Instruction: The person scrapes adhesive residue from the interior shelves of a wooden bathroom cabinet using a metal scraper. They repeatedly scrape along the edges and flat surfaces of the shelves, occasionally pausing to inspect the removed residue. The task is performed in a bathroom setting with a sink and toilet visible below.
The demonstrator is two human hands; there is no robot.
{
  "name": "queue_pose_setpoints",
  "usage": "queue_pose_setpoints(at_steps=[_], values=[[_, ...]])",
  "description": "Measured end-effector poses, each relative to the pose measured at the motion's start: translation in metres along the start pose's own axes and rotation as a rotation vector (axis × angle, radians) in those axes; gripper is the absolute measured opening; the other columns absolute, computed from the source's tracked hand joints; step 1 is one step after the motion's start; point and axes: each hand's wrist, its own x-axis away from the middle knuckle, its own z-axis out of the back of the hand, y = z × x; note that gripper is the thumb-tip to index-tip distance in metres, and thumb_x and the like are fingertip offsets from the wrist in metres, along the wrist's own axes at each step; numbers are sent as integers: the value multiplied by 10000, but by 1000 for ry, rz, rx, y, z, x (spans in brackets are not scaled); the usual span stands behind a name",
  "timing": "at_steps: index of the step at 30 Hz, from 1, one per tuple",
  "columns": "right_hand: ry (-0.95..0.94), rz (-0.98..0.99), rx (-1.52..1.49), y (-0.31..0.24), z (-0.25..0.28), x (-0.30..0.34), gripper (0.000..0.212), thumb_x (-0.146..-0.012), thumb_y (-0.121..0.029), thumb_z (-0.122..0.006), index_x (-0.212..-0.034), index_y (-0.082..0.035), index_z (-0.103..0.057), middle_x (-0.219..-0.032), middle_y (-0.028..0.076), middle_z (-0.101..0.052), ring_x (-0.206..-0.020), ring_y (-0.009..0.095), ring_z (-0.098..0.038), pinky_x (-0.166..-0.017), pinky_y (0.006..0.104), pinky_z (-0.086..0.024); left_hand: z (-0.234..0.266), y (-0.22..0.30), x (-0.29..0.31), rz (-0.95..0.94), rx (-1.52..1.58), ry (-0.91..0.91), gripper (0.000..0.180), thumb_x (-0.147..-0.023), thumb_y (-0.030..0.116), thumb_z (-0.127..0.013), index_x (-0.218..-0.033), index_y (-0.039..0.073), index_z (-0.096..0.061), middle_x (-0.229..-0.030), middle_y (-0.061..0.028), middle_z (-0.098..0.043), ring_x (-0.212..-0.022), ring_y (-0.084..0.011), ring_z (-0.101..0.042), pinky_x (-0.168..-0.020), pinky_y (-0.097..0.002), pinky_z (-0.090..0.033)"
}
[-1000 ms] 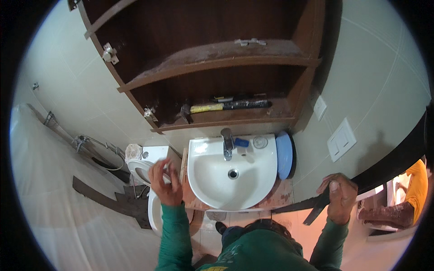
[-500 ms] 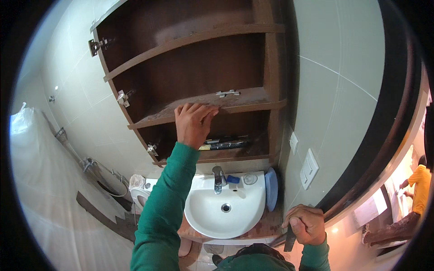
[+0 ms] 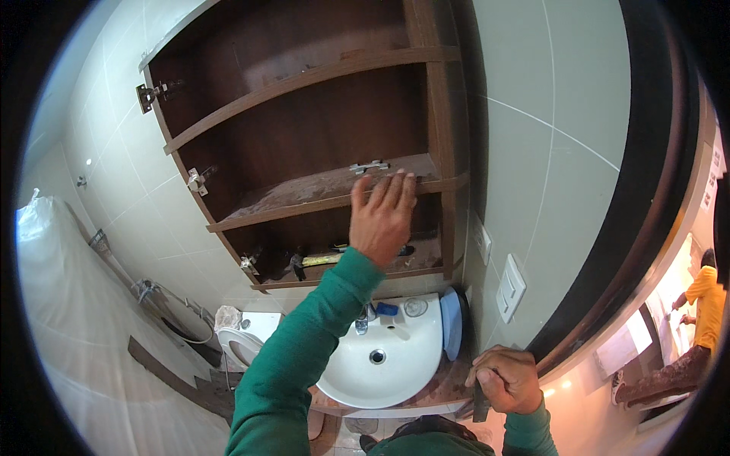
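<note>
My left hand (image 3: pixel 380 220) is open, fingers spread, at the front edge of the middle shelf (image 3: pixel 304 204) in a brown wooden cabinet (image 3: pixel 444 114). Just beyond the fingertips, a small metal hinge-like piece (image 3: pixel 370 166) lies on that dusty shelf. Below, a hammer (image 3: pixel 319 260) with a yellowish handle rests in the lowest compartment, partly hidden by my hand, beside other dark items. My right hand (image 3: pixel 508 380), low on the right, is closed around a dark flat strip (image 3: pixel 480 404); its exact kind is unclear, since only the lower end shows.
Under the cabinet stands a white sink (image 3: pixel 384 384) with a faucet, a blue sponge (image 3: pixel 387 309) and a blue basin (image 3: pixel 452 323). A toilet (image 3: pixel 247 338) and plastic sheeting (image 3: pixel 68 319) are left. A light switch (image 3: pixel 511 289) and dark door frame are right; another person (image 3: pixel 706 304) works beyond.
My left hand has moved right along the shelf edge, its fingers now spread. More of the hammer shows below. The view has shifted slightly; my right hand keeps its grip on the strip.
</note>
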Motion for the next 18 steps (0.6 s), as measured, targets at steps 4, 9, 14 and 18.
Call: queue_pose_setpoints(at_steps=[4, 9, 14, 18], values=[[22, 11, -8, 5, -4, 3, 177, -914, -119, -641, -799, 13, -664, -727, 112, -690, -677, 287, -668, -658, 375, -545, -7, 31, -13, -51, -53, -59, 517, -947, 217, -667, -1409, 17, -544, -1397, -157, -612, -1281, -294, -580, -1135, -592, -319], [-14, -3, 38, 4, -3, 0, 163, -906, -91, -611, -802, 27, -657, -725, 127, -695, -678, 290, -669, -658, 373, -544, -10, 39, -6, 49, 38, -118, 697, -906, 204, -695, -1516, 3, -423, -1510, -184, -500, -1371, -346, -496, -1171, -628, -273], [14, -20, 37, -1, -4, -2, 254, -957, -147, -561, -794, 36, -630, -711, 122, -712, -647, 275, -661, -697, 377, -551, 0, 24, 1, 10, 39, -176, 784, -874, 213, -726, -1568, 101, -380, -1590, -142, -422, -1433, -361, -432, -1180, -676, -226], [76, -57, 19, -13, -14, -5, 424, -1001, -301, -525, -737, 22, -602, -644, 142, -669, -613, 260, -646, -770, 427, -566, 17, -19, 30, 62, -2, -147, 661, -967, 251, -650, -1572, 176, -395, -1602, -90, -422, -1459, -325, -411, -1193, -680, -192]])
